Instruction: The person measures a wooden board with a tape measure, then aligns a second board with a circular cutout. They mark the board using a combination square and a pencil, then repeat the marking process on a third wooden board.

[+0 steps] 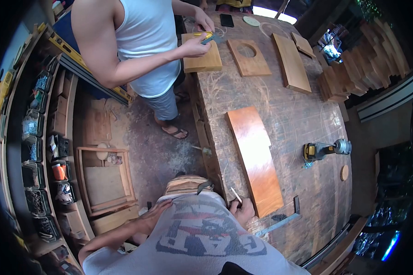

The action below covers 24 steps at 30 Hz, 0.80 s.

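Note:
My right hand (243,210) rests at the near edge of the wooden workbench (303,183), closed around a slim white pencil (236,195) that points up and away. Just beside it lies a long, glossy reddish-brown board (257,160), its surface shining with reflected light. To the right of the hand, a try square (280,223) with a metal blade lies flat near the board's end. My left hand (159,209) lies against my shirt at the waist, fingers stretched out, holding nothing.
Across the bench, a co-worker's hands (198,45) hold a yellow-handled tool over a thick wood block (202,63). A board with a round hole (248,57), a long plank (291,64), a phone (226,20) and a cordless drill (328,149) lie there. Shelves of bins (33,174) stand left.

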Tool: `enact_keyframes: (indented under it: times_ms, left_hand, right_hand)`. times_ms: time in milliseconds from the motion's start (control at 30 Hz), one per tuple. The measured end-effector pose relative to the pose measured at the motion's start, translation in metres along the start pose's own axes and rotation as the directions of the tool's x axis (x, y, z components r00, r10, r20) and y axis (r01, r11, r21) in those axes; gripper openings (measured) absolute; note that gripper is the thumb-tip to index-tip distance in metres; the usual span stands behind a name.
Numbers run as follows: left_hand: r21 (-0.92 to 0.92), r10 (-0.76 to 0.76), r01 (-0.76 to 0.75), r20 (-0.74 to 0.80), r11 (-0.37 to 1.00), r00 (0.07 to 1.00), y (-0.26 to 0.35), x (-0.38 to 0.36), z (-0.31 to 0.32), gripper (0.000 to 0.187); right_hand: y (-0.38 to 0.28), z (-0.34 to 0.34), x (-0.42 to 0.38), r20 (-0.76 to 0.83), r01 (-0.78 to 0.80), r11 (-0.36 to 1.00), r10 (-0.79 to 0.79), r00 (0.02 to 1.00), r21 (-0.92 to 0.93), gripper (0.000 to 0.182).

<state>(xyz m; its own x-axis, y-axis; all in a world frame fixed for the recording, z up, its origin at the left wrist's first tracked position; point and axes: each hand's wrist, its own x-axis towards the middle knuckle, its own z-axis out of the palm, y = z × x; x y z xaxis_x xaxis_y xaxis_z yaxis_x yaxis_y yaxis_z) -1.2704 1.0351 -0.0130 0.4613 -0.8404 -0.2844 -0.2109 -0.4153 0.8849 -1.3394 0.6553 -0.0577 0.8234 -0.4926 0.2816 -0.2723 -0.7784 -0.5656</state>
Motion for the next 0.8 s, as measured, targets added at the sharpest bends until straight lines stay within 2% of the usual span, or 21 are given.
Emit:
enact_keyframes:
  times_ms: [100,200,300,400,500,600,700,800]
  left_hand:
    - [0.038,-0.012,0.011,0.033,0.999,0.999,-0.001,0.001,0.0,0.106]
    - [0.024,0.051,-0.051,-0.007,0.998,0.999,0.001,0.001,-0.002,0.107]
    - [0.0,0.046,-0.046,-0.019,0.999,0.999,-0.003,-0.001,0.002,0.108]
    - [0.039,-0.017,0.017,0.0,0.999,1.0,-0.004,-0.002,0.005,0.114]
    - [0.02,-0.039,0.039,0.006,0.999,0.999,-0.007,-0.004,0.01,0.112]
    - [0.041,-0.01,0.01,0.002,0.999,1.0,-0.004,-0.004,0.007,0.114]
    - [0.046,-0.06,0.058,0.022,0.997,0.998,0.006,-0.004,0.004,0.116]
    - [0.046,-0.046,0.045,0.016,0.998,0.999,0.006,-0.003,0.004,0.118]
  right_hand:
    - [0.004,0.001,-0.001,0.012,0.012,1.0,-0.012,1.0,0.001,0.006]
    - [0.003,0.002,-0.002,0.009,-0.01,1.0,0.01,1.0,-0.018,0.007]
    - [0.003,0.002,-0.002,0.001,-0.002,1.0,0.002,1.0,-0.02,0.008]
    - [0.003,0.0,-0.002,0.037,-0.027,0.999,0.028,0.999,-0.024,0.008]
    - [0.0,-0.002,0.0,0.047,-0.029,0.999,0.03,0.998,-0.029,0.008]
    - [0.003,-0.001,-0.001,0.041,-0.015,1.0,0.016,0.999,-0.022,0.008]
    - [0.005,0.001,-0.002,0.031,-0.007,1.0,0.007,0.999,-0.011,0.007]
    - [0.005,0.001,-0.001,0.028,0.002,1.0,-0.002,1.0,-0.009,0.006]
